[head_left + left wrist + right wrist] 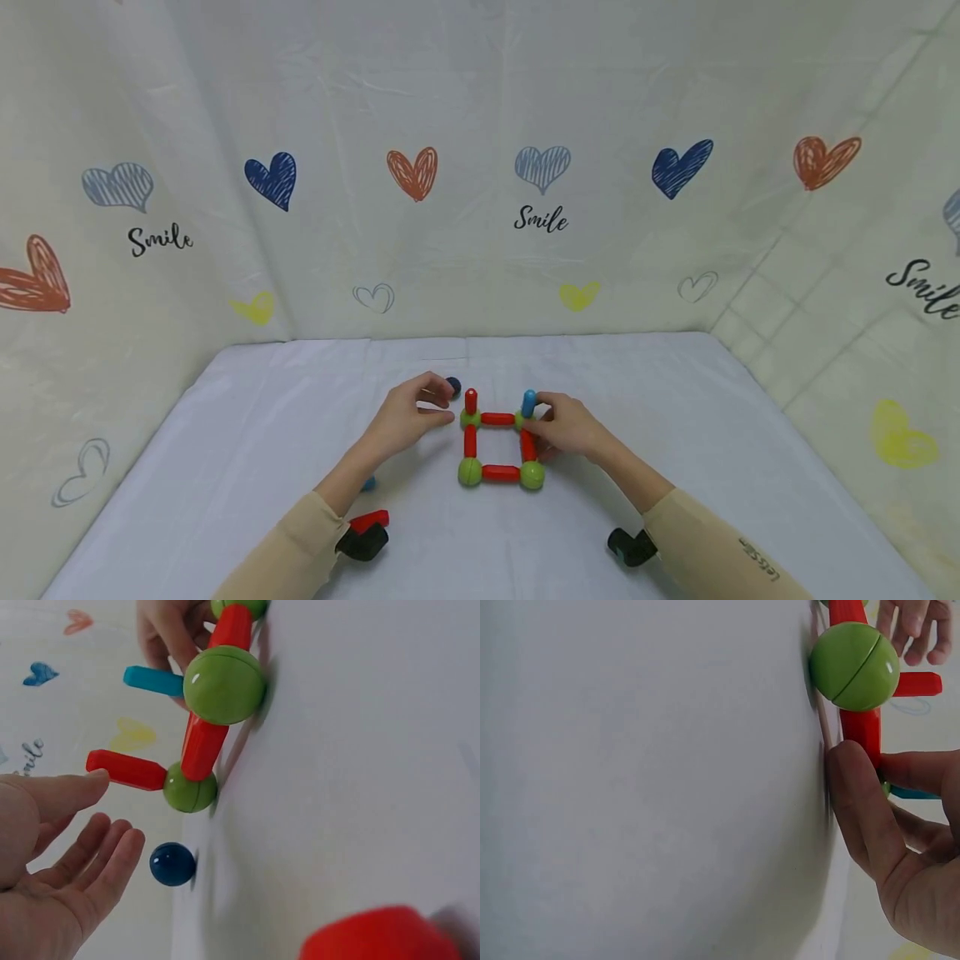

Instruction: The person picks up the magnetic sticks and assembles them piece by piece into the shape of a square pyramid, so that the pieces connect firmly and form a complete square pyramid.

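A square of red rods joined by green balls lies on the white cloth. One red rod (471,402) stands upright on its back left ball (470,419), and a blue rod (528,404) stands on the back right one. My left hand (411,410) hovers left of the frame, fingers loosely spread and holding nothing; in the left wrist view its thumb is near the red upright rod (126,769). With thumb and fingers, my right hand (566,425) grips the back right green ball, which is largely hidden. The front right ball (855,666) is in plain sight in the right wrist view.
Behind my left fingers lies a dark blue ball (453,386). A blue piece (368,483) and a red piece (371,521) sit by the left forearm, partly covered. Black wrist devices (363,543) show at both sleeves. A heart-printed curtain (480,250) hangs behind the table.
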